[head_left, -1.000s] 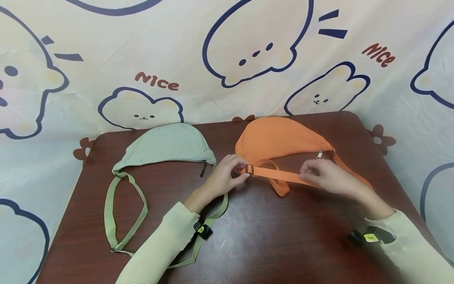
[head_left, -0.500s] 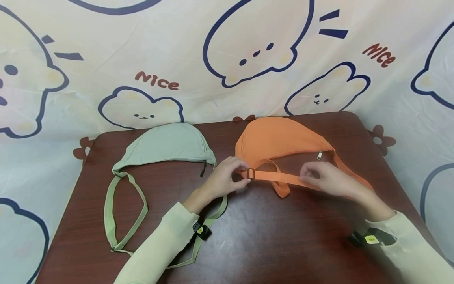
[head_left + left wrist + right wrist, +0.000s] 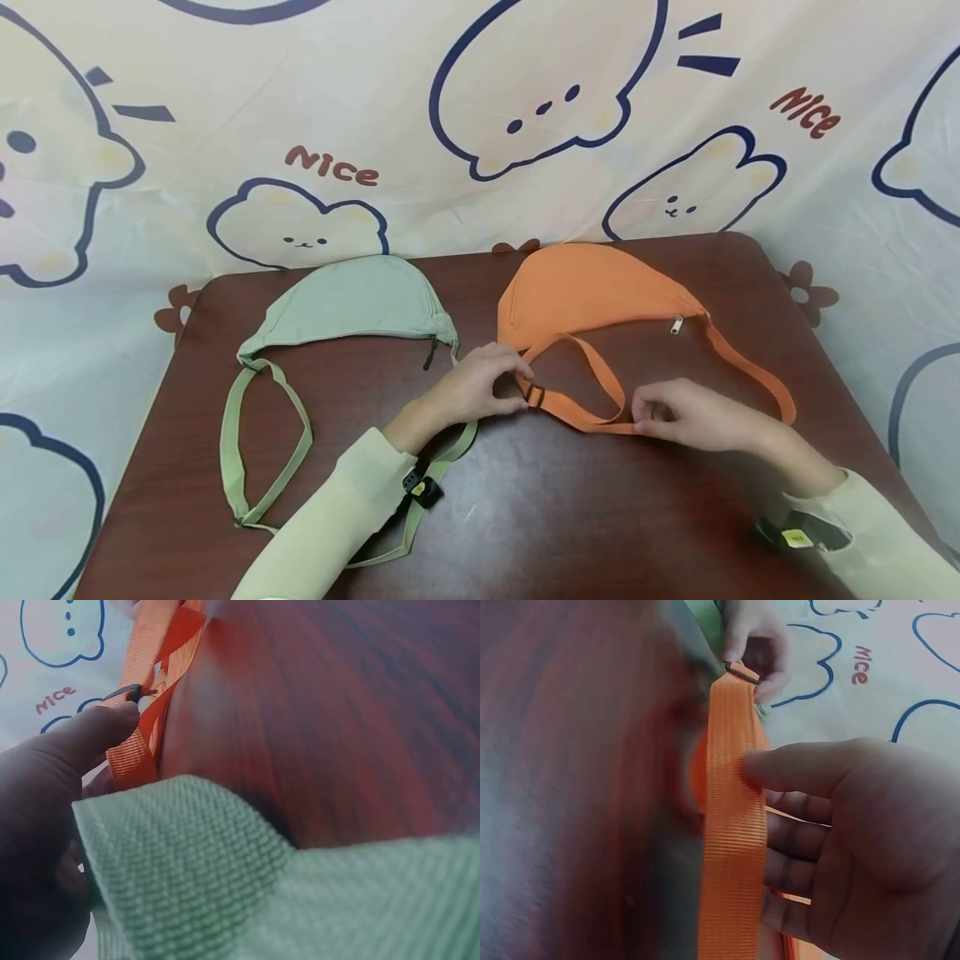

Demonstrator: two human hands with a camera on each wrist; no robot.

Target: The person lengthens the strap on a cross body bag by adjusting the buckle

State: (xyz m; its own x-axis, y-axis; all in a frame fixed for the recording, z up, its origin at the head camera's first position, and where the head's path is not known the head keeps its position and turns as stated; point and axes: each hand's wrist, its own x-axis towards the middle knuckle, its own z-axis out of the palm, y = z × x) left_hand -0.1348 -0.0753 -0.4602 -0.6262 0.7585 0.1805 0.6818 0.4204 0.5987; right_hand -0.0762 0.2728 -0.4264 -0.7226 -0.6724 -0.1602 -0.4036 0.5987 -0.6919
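An orange waist bag [image 3: 592,287] lies at the back right of the table, its strap drawn toward the front. My left hand [image 3: 480,383] pinches that strap beside a dark slide buckle [image 3: 535,396]; in the left wrist view the thumb presses by the buckle [image 3: 131,694]. Further right, my right hand [image 3: 701,414] pinches the orange strap [image 3: 731,825] between thumb and fingers. Between both hands the strap sags, with a loop of webbing behind it. A metal zip pull [image 3: 677,325] hangs from the bag's right end.
A pale green waist bag [image 3: 360,300] lies at the back left. Its green strap [image 3: 234,450] spreads toward the front and passes under my left forearm. The brown table [image 3: 570,517] meets a printed cloth backdrop [image 3: 480,208] behind.
Both hands have come lower toward the front, the right one more. The orange strap between them has gone from taut to slack, and the buckle has tilted and dropped.
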